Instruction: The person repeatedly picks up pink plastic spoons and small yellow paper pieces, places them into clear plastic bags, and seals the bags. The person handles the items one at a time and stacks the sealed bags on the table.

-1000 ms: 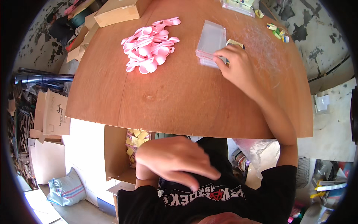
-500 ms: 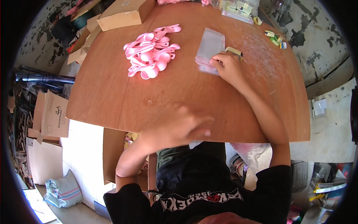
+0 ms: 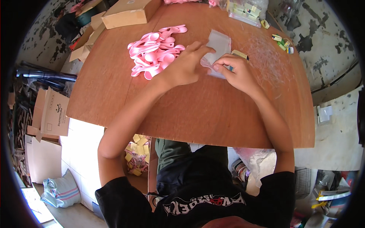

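Note:
A stack of clear plastic bags (image 3: pixel 219 41) lies on the table in front of me. My right hand (image 3: pixel 236 72) pinches the near edge of a bag between thumb and fingers. Close on its left, my left hand (image 3: pixel 189 65) reaches over the stack's left edge with its fingers apart and nothing visible in them. Left of the stack is a heap of pink measuring spoons (image 3: pixel 151 57), its right edge partly behind my left hand. A small yellowish bundle (image 3: pixel 240 54) lies just beyond my right hand.
Thin clear strips (image 3: pixel 268 57) are scattered on the wooden table (image 3: pixel 182 114). Small yellow and green pieces (image 3: pixel 282 42) lie at its right edge. A cardboard box (image 3: pixel 129 13) and a clear package (image 3: pixel 245 14) stand at the back. Below, an open box holds yellow-labelled packets (image 3: pixel 137 150).
My left hand has moved from the table's near edge up and forward to the bags. My right hand has stayed at the stack, and the near edge of the bag there looks lifted.

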Action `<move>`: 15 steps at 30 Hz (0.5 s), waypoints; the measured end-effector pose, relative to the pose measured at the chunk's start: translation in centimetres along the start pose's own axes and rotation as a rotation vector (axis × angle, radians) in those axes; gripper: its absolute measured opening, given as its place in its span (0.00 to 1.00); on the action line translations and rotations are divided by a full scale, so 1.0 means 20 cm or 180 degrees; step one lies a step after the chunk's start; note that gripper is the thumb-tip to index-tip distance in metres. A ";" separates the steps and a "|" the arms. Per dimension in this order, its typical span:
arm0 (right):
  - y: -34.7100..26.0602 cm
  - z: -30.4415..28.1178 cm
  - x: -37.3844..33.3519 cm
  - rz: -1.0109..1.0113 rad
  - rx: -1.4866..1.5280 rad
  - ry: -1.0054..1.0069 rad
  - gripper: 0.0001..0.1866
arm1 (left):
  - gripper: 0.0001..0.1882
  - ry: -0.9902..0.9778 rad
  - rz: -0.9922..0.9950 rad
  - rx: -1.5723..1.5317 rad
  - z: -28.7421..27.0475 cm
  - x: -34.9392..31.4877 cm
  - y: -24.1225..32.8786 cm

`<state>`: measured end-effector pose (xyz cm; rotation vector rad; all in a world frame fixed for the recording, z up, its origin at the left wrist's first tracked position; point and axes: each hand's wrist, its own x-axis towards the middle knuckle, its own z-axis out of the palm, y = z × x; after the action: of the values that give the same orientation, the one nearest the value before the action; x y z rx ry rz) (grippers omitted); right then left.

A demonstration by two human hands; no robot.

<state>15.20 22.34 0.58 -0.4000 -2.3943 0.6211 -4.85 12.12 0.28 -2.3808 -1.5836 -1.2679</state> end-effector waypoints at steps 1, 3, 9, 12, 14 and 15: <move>-0.05 -0.03 -0.01 0.0025 0.0355 -0.0113 0.07 | 0.18 0.0017 0.0223 -0.0314 0.00 0.00 -0.01; -0.08 -0.07 -0.02 0.0064 0.0682 -0.0213 0.08 | 0.14 -0.0256 -0.0114 -0.0794 -0.04 0.00 0.01; 0.05 -0.24 -0.13 0.0370 -0.0757 -0.0166 0.12 | 0.07 0.0219 -0.1092 -0.1791 -0.22 -0.11 0.22; 0.19 -0.24 -0.23 0.0398 -0.1120 -0.0262 0.13 | 0.07 0.0540 -0.1650 -0.2097 -0.26 -0.20 0.34; 0.23 -0.22 -0.26 0.0482 -0.1159 -0.0231 0.12 | 0.08 0.0784 -0.1650 -0.2365 -0.24 -0.26 0.42; 0.25 -0.22 -0.25 0.0314 -0.1273 -0.0139 0.11 | 0.09 0.1046 -0.1629 -0.2647 -0.23 -0.29 0.45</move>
<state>22.48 25.96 -1.52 -0.6821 -2.5511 0.1879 -1.59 1.39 3.41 -1.9052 -1.8538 -2.6949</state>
